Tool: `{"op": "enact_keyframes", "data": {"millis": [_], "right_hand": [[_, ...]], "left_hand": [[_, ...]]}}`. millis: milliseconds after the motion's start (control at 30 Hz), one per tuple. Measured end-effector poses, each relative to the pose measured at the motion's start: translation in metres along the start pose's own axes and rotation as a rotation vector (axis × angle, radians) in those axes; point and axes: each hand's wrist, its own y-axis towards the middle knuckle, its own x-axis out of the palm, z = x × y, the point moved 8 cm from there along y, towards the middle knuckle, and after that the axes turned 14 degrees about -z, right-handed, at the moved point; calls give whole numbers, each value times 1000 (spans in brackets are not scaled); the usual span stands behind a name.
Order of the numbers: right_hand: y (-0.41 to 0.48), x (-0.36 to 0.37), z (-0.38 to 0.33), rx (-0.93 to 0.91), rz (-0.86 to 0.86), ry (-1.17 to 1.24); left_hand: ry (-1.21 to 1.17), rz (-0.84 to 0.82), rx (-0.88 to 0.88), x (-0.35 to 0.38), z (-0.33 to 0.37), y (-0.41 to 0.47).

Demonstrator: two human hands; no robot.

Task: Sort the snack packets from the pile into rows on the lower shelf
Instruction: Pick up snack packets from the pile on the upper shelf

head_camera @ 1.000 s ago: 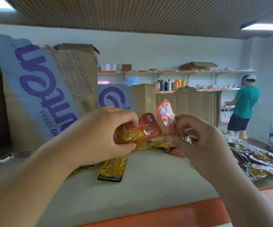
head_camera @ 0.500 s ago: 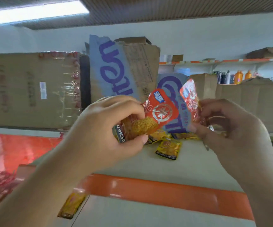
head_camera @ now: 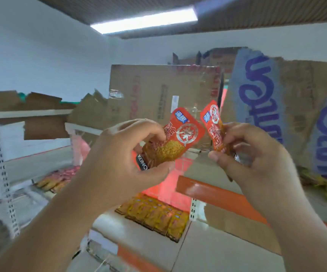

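Note:
My left hand [head_camera: 117,158] grips a stack of red and orange snack packets [head_camera: 176,142] in front of me, thumb underneath and fingers over the top. My right hand [head_camera: 257,158] pinches another red snack packet [head_camera: 214,130] upright beside the first, the two packets close but apart. Below, on the lower shelf [head_camera: 207,250], a row of orange-yellow packets [head_camera: 154,214] lies side by side. More packets [head_camera: 54,179] lie on a shelf at the left. The view is blurred.
Large cardboard boxes [head_camera: 158,95] stand behind my hands on the upper shelf, one with a blue and purple printed panel [head_camera: 261,99]. The upper shelf's orange front edge [head_camera: 217,195] runs under my right hand. A perforated white upright [head_camera: 3,173] stands at the left.
The view has swung left and down, bringing the lower shelf and its packet row into sight. Both hands keep their packets, held slightly higher and closer together.

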Motion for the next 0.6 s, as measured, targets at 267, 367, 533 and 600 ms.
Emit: {"op": "enact_keyframes", "data": {"millis": [267,367,533,600], "right_hand": [[58,189,-102,-190,-223,179],[75,243,-124,-201,-263,209],[97,308,-131,-166,-286,240],[105,334,-124,-135,-311,250]], "left_hand": [[162,11,-265,-120,-111,-110],[233,7,-359,-157,-144,-142],[296,50,-474,-193,-190,-176],[289,64,-506,-199,-213,-184]]}}
